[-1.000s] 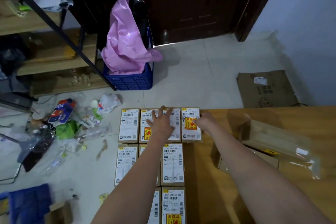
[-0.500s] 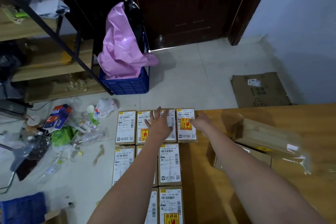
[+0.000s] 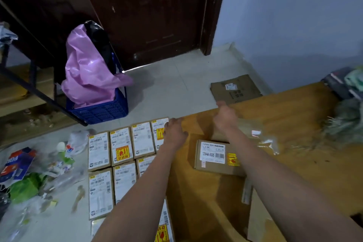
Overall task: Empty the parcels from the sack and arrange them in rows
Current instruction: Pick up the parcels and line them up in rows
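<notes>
Head view, nearest first: small brown cardboard parcels with white shipping labels (image 3: 100, 192) lie flat in tight rows on the pale floor (image 3: 176, 84), edges touching; just right of them a larger brown cardboard box with a white label and yellow sticker (image 3: 216, 157) sits loose on the tan wooden board (image 3: 294, 124); further out, the left hand (image 3: 173, 132) rests with relaxed fingers at the right end of the far row, gripping nothing; the right hand (image 3: 225, 116) hovers beyond the loose box, whether curled or slack I cannot tell; the parcels look light, stiff and flat-sided, best taken by opposite long edges; fragile stickers suggest gentle setting down; far right, a blurred greenish woven sack (image 3: 345, 122) slumps.
</notes>
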`<state>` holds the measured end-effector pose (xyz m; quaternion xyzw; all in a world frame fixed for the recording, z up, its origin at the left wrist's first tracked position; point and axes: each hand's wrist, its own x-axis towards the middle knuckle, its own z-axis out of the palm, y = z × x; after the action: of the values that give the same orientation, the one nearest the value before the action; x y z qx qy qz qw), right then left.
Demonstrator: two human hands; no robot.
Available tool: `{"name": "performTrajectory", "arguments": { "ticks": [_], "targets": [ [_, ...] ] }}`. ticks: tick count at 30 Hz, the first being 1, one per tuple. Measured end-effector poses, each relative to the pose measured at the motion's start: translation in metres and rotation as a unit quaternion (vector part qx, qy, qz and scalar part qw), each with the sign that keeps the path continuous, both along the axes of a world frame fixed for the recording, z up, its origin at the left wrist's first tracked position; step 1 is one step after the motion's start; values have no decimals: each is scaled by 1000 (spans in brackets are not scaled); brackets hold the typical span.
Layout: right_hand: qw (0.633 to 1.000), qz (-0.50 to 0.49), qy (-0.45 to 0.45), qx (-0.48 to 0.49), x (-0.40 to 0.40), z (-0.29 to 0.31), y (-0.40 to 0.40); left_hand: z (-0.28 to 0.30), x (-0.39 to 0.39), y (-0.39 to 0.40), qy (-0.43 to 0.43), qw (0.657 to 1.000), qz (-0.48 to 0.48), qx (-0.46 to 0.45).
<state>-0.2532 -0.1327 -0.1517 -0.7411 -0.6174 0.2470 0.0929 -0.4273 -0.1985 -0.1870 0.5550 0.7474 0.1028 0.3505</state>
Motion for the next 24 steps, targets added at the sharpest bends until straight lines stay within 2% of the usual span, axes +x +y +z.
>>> {"name": "performTrajectory", "arguments": {
  "ticks": [3,6,11,14,16,18,20,24],
  "targets": [
    [997,-66,-26,34,53,10,-10,-8,35,1,-56,998,3,-29],
    [987,-150,-45,32,113,11,-33,-19,64,-4,-110,987,42,-106],
    [953,-275,-36,-124,199,-6,-94,-46,96,-26,-136,971,82,-177],
    [935,-224,-47,-270,218,-19,-124,-55,103,-36,-143,965,113,-187],
    [913,-188,-10,-363,219,-26,-139,-59,105,-39,-152,961,132,-188],
    [912,-157,18,-378,216,-35,-149,-57,108,-41,-162,960,137,-184],
    [910,-112,-11,-398,211,-36,-155,-55,112,-43,-168,960,139,-175],
    [924,-129,-36,-357,214,-55,-155,-52,121,-43,-159,963,119,-181]
  ]
}}
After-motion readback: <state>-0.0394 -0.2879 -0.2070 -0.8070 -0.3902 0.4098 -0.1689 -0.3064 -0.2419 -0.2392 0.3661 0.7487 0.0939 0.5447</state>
